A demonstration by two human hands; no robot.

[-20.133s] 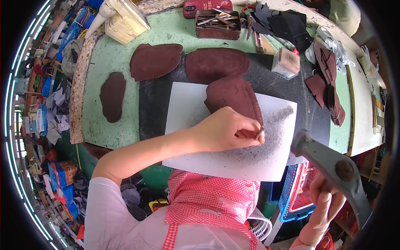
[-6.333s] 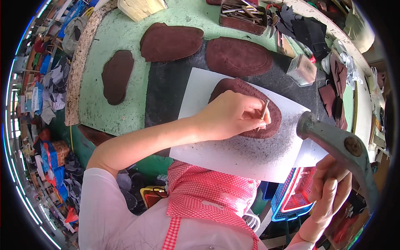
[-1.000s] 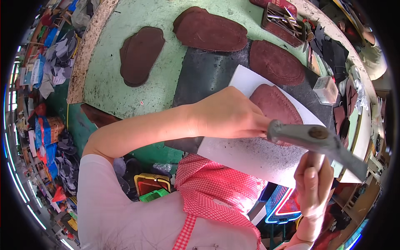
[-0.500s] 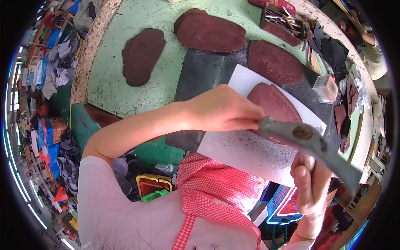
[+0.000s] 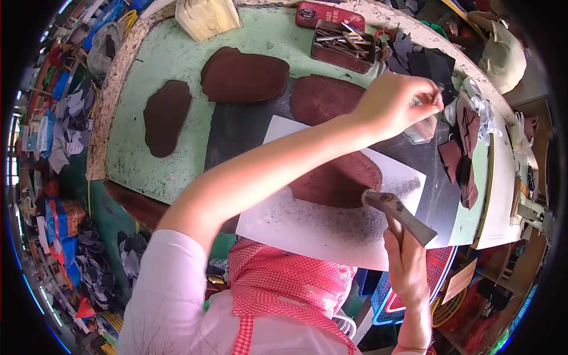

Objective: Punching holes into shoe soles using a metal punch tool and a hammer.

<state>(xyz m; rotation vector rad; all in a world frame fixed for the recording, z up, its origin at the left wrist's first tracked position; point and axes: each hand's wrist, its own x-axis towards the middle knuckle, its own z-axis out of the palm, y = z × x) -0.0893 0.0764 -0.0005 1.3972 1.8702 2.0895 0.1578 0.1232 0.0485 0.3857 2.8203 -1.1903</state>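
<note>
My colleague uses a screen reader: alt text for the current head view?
A person's right hand grips a hammer over a white sheet bearing a dark brown piece, while the left hand hovers beyond it, fingertips pinched. More brown pieces and a box of slim tools lie on the green bench.

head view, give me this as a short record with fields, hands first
left hand: partly hides clear block; whether it holds anything is unclear
right hand: holds hammer by its handle
by hammer head: brown piece on speckled white sheet
under sheet: dark mat on green tabletop
far side: open tin of metal tools, red case
</note>
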